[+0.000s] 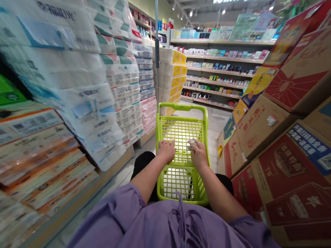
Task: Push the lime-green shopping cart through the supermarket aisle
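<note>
A lime-green plastic shopping basket (pixel 204 126) with mesh walls is right in front of my body, between my dark-clad legs. My left hand (pixel 166 151) lies over the left part of its mesh, palm down, fingers pointing forward and slightly bent, with nothing seen in them. On the right, my right hand (pixel 199 154) is above the mesh with curled fingers. A small crumpled white piece (pixel 191 142), tissue-like, shows at its fingertips. Pale floor shows through the mesh holes.
Stacked tissue packs (pixel 92 107) and cartons (pixel 39 160) line the left side. Large cardboard boxes (pixel 295 175) are piled close on the right. Ahead, shelves (pixel 220 64) hold many small boxed goods, with yellow packs (pixel 175 73) beside them. A thin metal pole (pixel 157 44) stands beyond the basket.
</note>
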A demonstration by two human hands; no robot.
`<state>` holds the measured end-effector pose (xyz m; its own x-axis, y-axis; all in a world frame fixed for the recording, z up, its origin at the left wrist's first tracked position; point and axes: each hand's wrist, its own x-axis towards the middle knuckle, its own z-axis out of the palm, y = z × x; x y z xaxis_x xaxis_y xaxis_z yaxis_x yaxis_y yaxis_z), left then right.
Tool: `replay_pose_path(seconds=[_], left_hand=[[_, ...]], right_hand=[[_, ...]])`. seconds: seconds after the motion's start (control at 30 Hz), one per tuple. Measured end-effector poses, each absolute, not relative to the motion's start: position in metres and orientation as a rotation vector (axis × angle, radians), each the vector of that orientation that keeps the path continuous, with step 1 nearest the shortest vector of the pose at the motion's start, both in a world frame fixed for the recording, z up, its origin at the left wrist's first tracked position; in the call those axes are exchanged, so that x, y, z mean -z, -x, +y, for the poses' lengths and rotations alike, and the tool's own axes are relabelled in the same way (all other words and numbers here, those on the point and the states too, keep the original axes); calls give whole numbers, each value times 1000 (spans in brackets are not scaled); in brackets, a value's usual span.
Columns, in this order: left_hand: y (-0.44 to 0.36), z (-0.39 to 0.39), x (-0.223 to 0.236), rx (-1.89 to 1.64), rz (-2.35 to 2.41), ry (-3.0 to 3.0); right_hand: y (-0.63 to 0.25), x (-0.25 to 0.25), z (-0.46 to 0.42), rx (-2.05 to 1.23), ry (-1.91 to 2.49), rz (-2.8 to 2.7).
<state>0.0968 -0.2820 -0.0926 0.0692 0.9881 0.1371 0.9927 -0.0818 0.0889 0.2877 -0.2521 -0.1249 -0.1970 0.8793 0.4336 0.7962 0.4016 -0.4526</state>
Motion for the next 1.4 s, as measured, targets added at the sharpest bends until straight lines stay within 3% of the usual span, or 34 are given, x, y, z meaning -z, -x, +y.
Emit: replay_pose_path(seconds=[0.3,0.53,0.7,0.87,1.03,1.2,1.4], left_hand=[[-102,-272,93,247,-2038,2313],[-100,-271,94,347,-2092,2277],[-101,-267,100,410,-2025,2286],[-110,-263,97,408,-2035,2276],[-114,-263,93,410,-2007,2285],[-115,-260,93,386,-2003,2282],[-109,-256,98,382,-1969,2276]], right_hand=[[-272,102,-202,-139,1263,-1723],[-272,137,-198,-88,1111,-1903],[-283,132,-205,86,1282,-1796],[-288,130,-203,8,1011,-2036],[-298,134,-197,49,1225,-1795],[-292,134,-198,-26,972,-2071],[-288,133,-200,14,1176,-1906]])
